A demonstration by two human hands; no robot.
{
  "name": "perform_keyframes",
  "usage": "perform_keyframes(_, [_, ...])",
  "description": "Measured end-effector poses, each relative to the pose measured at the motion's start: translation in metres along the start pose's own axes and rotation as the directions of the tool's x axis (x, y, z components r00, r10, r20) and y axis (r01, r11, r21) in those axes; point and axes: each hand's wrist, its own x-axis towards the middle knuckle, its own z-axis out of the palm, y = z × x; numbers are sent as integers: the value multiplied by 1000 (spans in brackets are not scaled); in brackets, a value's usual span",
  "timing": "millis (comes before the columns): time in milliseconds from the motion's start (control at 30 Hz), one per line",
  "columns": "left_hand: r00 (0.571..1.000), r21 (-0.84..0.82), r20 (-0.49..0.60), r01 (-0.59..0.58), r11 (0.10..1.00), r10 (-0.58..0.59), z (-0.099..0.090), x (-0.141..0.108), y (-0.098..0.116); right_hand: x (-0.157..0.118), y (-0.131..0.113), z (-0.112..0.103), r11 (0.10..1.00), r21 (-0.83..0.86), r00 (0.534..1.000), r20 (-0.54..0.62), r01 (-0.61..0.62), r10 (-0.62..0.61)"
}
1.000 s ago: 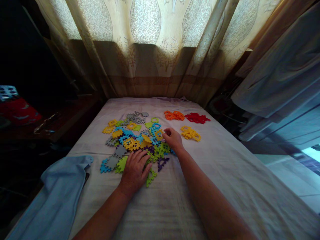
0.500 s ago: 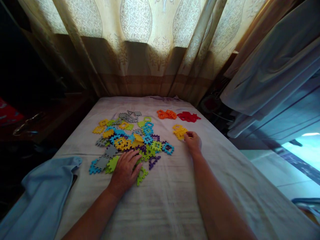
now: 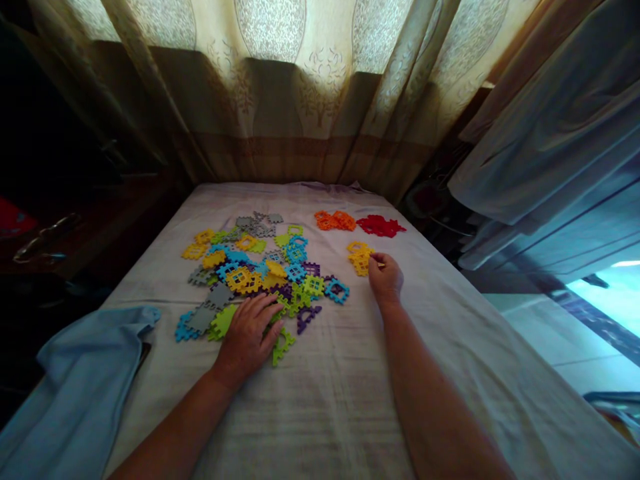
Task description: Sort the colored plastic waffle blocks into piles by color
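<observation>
My left hand [image 3: 250, 333] lies open, palm down, on the near edge of a mixed pile of interlocking plastic tiles. Under and beside its fingers are lime green tiles [image 3: 223, 323], and grey tiles [image 3: 203, 319] lie to its left. A purple triangular tile [image 3: 309, 319] and a blue square tile [image 3: 337, 290] sit to the right of that hand. My right hand [image 3: 386, 279] is closed in a pinch at the right side of a small group of yellow tiles [image 3: 359, 260]. A bit of yellow tile shows at its fingertips; the rest is hidden.
Orange tiles [image 3: 335, 220] and red tiles [image 3: 381, 226] lie in separate groups at the far right of the sheet-covered bed [image 3: 330, 407]. A light blue cloth [image 3: 95, 380] is at the left edge. Patterned curtains [image 3: 275, 147] hang behind; clothes [image 3: 545, 133] hang at right.
The view has tilted slightly downward. My right hand has shifted a little against the yellow group, its fingers more curled in. My left hand stays on the pile.
</observation>
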Motion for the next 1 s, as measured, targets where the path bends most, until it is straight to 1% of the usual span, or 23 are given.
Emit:
perform_keyframes(67, [1000,-4,8,1,1000,-1,-1,0,1,-12,-18,5,996,14,993,77,91,-92])
perform_keyframes(100, [1000,-7,7,1,1000,-1,-1,0,1,-20,-29,8,988,26,979,127,155,-157])
perform_keyframes(133, [1000,-9,1,2,1000,-2,-1,0,2,-29,-40,12,972,42,956,180,230,-234])
perform_keyframes(167, [1000,-12,-8,5,1000,-5,-1,0,2,-39,-51,16,945,68,915,235,319,-326])
perform_keyframes(200, [1000,-17,-18,7,1000,-7,-2,1,3,-50,-61,20,906,106,861,284,410,-423])
perform_keyframes(233, [1000,-21,-28,10,1000,-10,-2,1,3,-60,-72,25,858,147,793,331,493,-512])
perform_keyframes(300, [999,-26,-38,11,1000,-12,-2,2,4,-78,-89,33,771,189,667,405,608,-625])
perform_keyframes(333, [999,-27,-38,10,1000,-11,-3,2,5,-86,-96,37,738,193,618,436,646,-655])
perform_keyframes(367, [999,-27,-36,7,1000,-8,-4,3,5,-91,-102,41,714,187,580,464,675,-670])
perform_keyframes(400, [999,-27,-33,4,1000,-5,-4,3,6,-95,-108,44,697,174,554,489,695,-674])
perform_keyframes(467, [1000,-29,-31,2,1000,-3,-5,4,7,-99,-115,50,683,141,526,534,716,-662])
perform_keyframes(567, [1000,-39,-24,11,999,-12,-6,4,8,-97,-121,55,682,107,506,590,724,-629])
perform_keyframes(633, [1000,-47,-21,12,999,-13,-6,4,7,-94,-120,56,685,105,506,596,721,-624])
perform_keyframes(667, [1000,-50,-19,11,999,-12,-5,4,7,-92,-119,56,691,105,516,588,715,-623])
perform_keyframes(733, [1000,-52,-19,13,999,-14,-4,3,6,-88,-114,56,722,97,560,564,685,-607])
perform_keyframes(800, [1000,-51,-18,18,999,-19,-3,3,5,-83,-107,55,772,90,626,530,629,-572])
perform_keyframes(867, [1000,-50,-13,19,999,-20,-3,2,4,-75,-98,54,834,105,710,474,542,-521])
perform_keyframes(933, [1000,-48,-5,15,999,-15,-4,2,3,-63,-87,51,896,132,806,398,423,-439])
perform_keyframes(1000, [1000,-46,-1,11,999,-11,-4,2,3,-47,-74,46,940,130,885,316,316,-341])
